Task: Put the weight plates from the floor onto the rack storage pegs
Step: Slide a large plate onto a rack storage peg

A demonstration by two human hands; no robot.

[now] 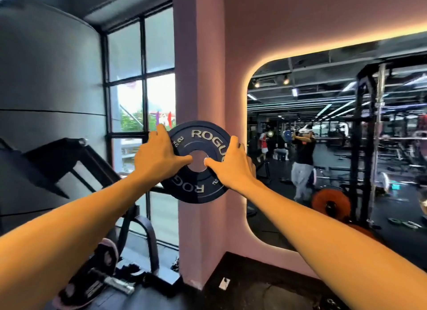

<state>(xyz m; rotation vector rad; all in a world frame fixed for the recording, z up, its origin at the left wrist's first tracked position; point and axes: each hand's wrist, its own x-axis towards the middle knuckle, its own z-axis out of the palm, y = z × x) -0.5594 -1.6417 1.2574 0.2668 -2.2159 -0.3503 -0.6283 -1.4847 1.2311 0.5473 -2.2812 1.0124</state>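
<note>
A small dark blue weight plate (196,182) marked ROGUE and 2 KG is held upright at arm's length, in front of a pink pillar. My left hand (157,156) grips its left edge, thumb reaching the centre hole. My right hand (231,163) grips the right edge, thumb also at the hole. Through the centre hole I see a pale round shape (198,161); whether it is a peg end I cannot tell. A pink-rimmed plate (105,255) sits on a rack peg at the lower left.
The pink pillar (201,67) stands straight ahead with a window (141,78) to its left and a large wall mirror (335,136) to its right, reflecting a squat rack, an orange plate and people. A black machine frame (76,161) rises at the left.
</note>
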